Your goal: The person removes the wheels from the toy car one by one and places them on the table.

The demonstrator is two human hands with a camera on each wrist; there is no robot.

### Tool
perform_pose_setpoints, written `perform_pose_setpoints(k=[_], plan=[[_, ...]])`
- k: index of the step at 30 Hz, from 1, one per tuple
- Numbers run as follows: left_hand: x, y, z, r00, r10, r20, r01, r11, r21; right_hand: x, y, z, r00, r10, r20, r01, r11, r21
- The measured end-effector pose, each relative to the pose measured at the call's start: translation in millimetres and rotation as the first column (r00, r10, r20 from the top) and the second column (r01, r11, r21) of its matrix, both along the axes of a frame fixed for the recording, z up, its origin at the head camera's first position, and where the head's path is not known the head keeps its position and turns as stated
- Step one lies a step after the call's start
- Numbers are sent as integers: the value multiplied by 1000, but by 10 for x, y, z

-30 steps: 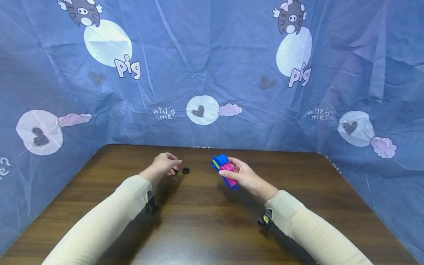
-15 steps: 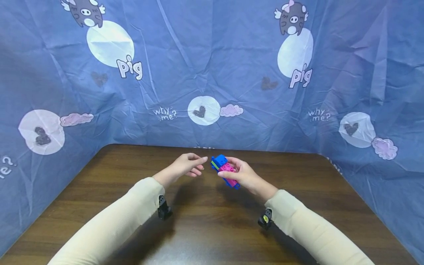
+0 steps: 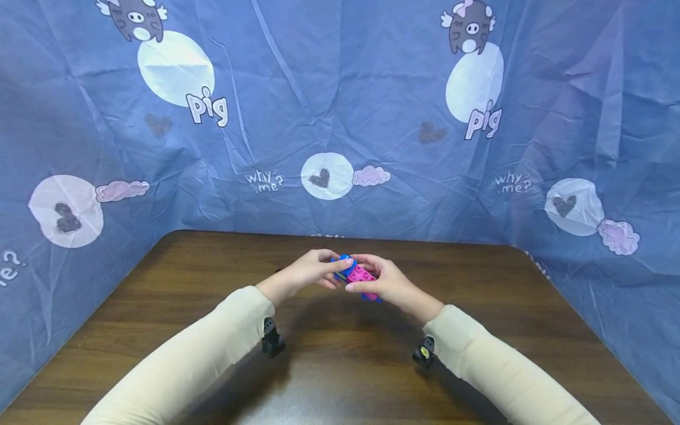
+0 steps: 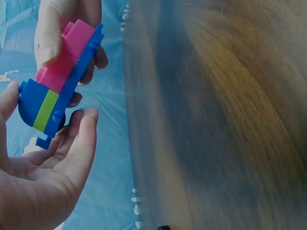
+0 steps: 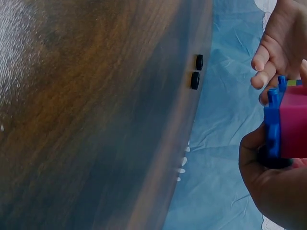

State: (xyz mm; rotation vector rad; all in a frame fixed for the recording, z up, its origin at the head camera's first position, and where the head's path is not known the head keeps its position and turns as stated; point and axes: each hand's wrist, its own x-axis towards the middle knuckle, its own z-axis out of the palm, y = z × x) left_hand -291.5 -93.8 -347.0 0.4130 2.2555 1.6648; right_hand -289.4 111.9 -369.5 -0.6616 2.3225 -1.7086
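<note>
A toy car of building blocks [image 3: 361, 274], pink and blue with a lime-green strip [image 4: 45, 111], is held above the table. My right hand [image 3: 394, 284] grips its pink part, thumb on one side and fingers on the other. At the other end, my left hand [image 3: 305, 271] has its thumb against the rounded blue block [image 4: 32, 101] and its fingertips at the underside. There a black wheel [image 4: 62, 121] shows partly, mostly hidden by the car and fingers; whether it is attached I cannot tell. Another black round part [image 5: 274, 161] shows by my right fingers.
Two loose black wheels [image 5: 195, 80] stand close together near the far edge of the wooden table [image 3: 340, 366]; my left hand hides most of that spot in the head view. A blue printed cloth [image 3: 340, 118] hangs behind the table and along both sides.
My left hand has moved right from the black wheels on the table to the blue end of the toy car and now touches it. My right hand has kept its grip, nearly still.
</note>
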Motion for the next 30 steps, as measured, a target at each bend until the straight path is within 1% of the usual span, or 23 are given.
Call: perform_pose_setpoints(k=[5,9,14,17,21,23,25,27,30], plan=[[23,21,-21,999,27,37,-29,999,40,-10,18,-10,999,16,-41,-15,1000,26],[35,22,-39,997,55,52,-58,997,51,-10,30,-13,997,18,-81,-15,999,43],[61,7,-56,994,87,61,-91,994,55,-14,42,-1,993,-13,-116,19,999,44],[77,9,-67,992,93,83,-100,991,85,-31,59,13,988,-34,-148,39,999,30],[96,28,-78,989,97,115,-114,982,149,-53,87,37,985,-72,-159,76,997,14],[106,39,-84,988,107,115,-126,977,170,-55,96,48,985,-96,-143,99,995,8],[116,52,-93,986,133,99,-148,974,174,-55,96,55,987,-122,-103,122,993,-12],[124,70,-102,984,171,56,-178,971,160,-52,86,59,987,-158,-39,156,987,-47],[132,104,-116,970,243,-19,-237,961,143,-61,59,43,975,-208,83,217,968,-128]])
